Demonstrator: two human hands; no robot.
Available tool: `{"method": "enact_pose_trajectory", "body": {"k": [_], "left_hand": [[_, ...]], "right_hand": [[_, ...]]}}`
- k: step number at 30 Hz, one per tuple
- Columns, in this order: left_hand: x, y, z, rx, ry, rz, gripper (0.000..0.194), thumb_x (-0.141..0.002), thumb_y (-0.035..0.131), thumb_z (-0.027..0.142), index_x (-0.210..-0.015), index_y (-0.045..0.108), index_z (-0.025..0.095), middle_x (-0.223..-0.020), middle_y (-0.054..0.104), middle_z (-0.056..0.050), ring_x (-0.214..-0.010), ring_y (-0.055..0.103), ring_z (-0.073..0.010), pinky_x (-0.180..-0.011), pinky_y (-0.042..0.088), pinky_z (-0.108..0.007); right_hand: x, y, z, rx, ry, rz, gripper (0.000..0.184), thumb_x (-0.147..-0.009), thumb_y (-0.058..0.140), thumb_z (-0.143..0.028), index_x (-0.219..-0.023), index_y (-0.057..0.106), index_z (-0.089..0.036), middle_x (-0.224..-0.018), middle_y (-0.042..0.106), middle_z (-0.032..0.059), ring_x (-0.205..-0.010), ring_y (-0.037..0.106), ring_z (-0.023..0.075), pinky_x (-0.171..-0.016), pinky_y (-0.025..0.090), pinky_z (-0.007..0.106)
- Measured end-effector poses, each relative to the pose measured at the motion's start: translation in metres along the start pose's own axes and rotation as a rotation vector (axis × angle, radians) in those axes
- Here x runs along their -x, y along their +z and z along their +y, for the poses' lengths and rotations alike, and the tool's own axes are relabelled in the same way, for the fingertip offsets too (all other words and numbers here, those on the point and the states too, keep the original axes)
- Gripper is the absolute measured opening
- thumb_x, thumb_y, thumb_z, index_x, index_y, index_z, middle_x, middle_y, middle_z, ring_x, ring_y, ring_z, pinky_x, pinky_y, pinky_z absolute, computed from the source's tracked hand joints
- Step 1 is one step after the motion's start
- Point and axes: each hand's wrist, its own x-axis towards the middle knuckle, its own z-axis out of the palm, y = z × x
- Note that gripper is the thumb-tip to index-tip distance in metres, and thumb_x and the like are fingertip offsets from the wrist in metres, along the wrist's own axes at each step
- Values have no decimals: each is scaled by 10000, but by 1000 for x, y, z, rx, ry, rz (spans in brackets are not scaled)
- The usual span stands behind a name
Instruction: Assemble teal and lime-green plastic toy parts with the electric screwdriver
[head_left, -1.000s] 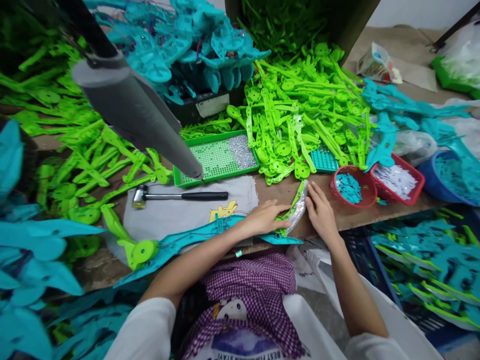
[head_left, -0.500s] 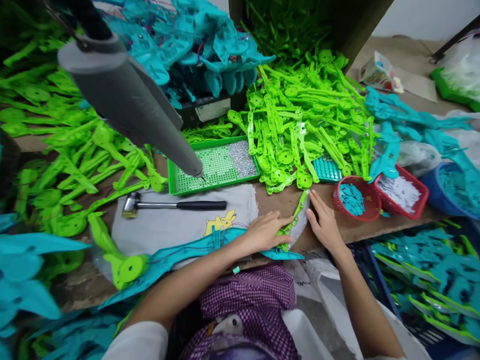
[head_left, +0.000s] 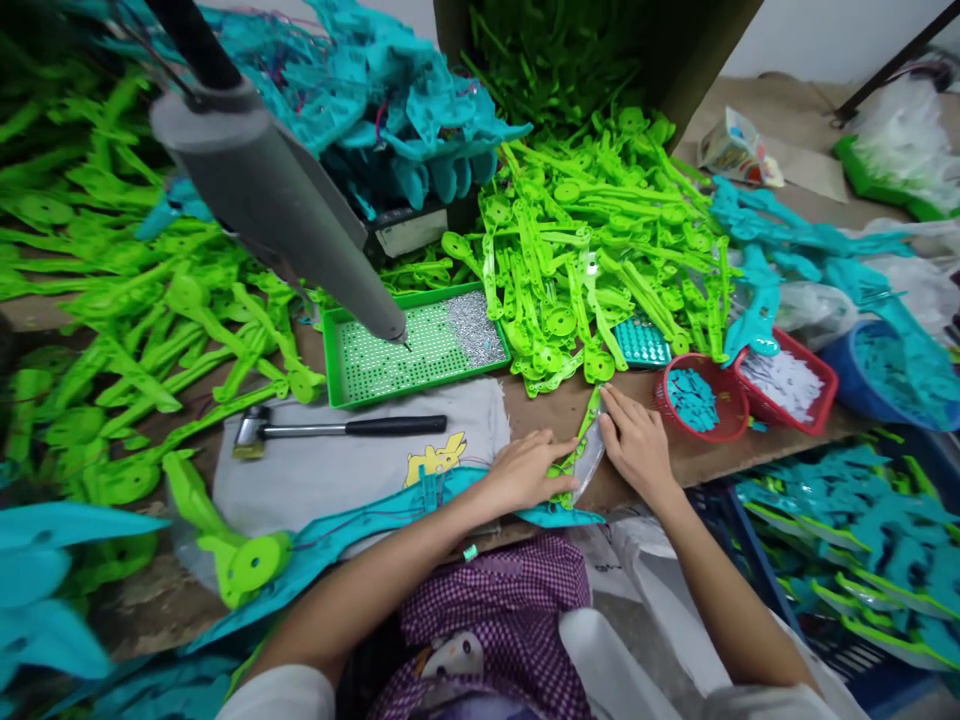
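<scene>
My left hand [head_left: 525,472] lies palm down at the table's front edge, its index finger stretched over a narrow green plastic strip [head_left: 588,420] and its thumb near the lower end, holding the strip against the table. Along the strip's right side runs a clear, curved plastic piece [head_left: 589,462]. My right hand [head_left: 637,440] rests on the other side, fingers extended, tips at the strip's upper end and thumb beside the clear piece. Beneath my left wrist, a long turquoise plastic part [head_left: 360,515] with thin wires stretches across the front, with a green jointed part [head_left: 251,565] at its left end.
A hammer [head_left: 337,428] lies on a grey cloth [head_left: 285,480]. A grey hanging screwdriver [head_left: 285,210] points down over a green tray [head_left: 352,398] of screws. Green parts [head_left: 570,240] are heaped behind. Red baskets [head_left: 705,437] hold small turquoise and white pieces.
The view shifts slightly. Both hands stay around the green strip and clear piece; my right fingertips have come closer to the strip's upper end.
</scene>
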Motion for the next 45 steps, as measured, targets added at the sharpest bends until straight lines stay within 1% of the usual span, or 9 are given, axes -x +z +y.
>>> {"method": "enact_pose_trajectory", "body": {"k": [8,14,23,27,31,34,39,42,45], "left_hand": [[3,-8,9,-131,-64,-90,622,-860,551,482,-1432,396,293,-1254,522,-110,-1190,498,-290,-992,395,-389],[4,-7,8,-129,-17,-51,640,-847,570,487,-1436,374,329,-1143,563,-80,-1120,534,-277,-922,433,-362],[3,-3,1,-236,109,-82,455,-923,457,460,-1377,419,452,-1018,534,-46,-1020,535,-247,-861,416,-338],[3,-3,2,-253,112,-87,469,-928,445,460,-1394,398,440,-1038,529,-52,-1031,530,-247,-879,409,-344],[3,-3,4,-256,90,-91,477,-926,435,484,-1399,385,446,-1058,518,-62,-1050,530,-258,-881,408,-350],[3,-3,5,-263,75,-101,485,-921,440,490,-1400,378,451,-1042,514,-63,-1042,535,-259,-868,411,-343],[3,-4,5,-269,79,-96,477,-924,437,486,-1397,386,449,-1013,521,-60,-1024,540,-251,-865,412,-334],[3,-4,5,-266,73,-100,479,-921,442,490,-1395,391,445,-1013,522,-61,-1029,540,-250,-866,413,-332],[3,-5,5,-257,73,-107,476,-921,438,492,-1393,400,438,-1017,520,-60,-1038,540,-251,-876,414,-336]], "right_hand": [[6,8,7,-208,68,105,434,-972,349,-349,-1379,458,-246,-1411,505,77,-1267,483,204,-974,356,396],[4,6,6,-211,52,209,389,-949,397,-273,-1315,523,-238,-1351,565,65,-1215,527,193,-1001,342,394],[-19,-9,10,64,-109,-97,525,-809,361,-39,-1280,561,-157,-1332,581,79,-1144,554,235,-879,404,405],[-22,-17,18,0,-115,-154,552,-792,350,-24,-1270,570,-192,-1331,582,58,-1140,557,231,-879,430,408],[-41,-27,8,-168,-106,-20,415,-863,376,-122,-1197,609,-199,-1216,647,70,-1115,573,213,-933,440,377],[-79,-27,-14,-227,-53,152,346,-923,405,-285,-1196,588,-178,-1104,666,99,-985,612,212,-876,467,345],[-143,-15,-31,-29,11,71,397,-870,515,-358,-1207,545,-150,-1087,645,159,-911,617,292,-743,463,371],[-145,-18,-23,-57,21,59,368,-849,538,-312,-1183,544,-157,-995,669,130,-842,630,281,-723,459,363],[-119,-29,-18,-213,118,218,375,-861,505,-340,-1194,530,-170,-944,679,103,-807,639,251,-738,473,364]]}}
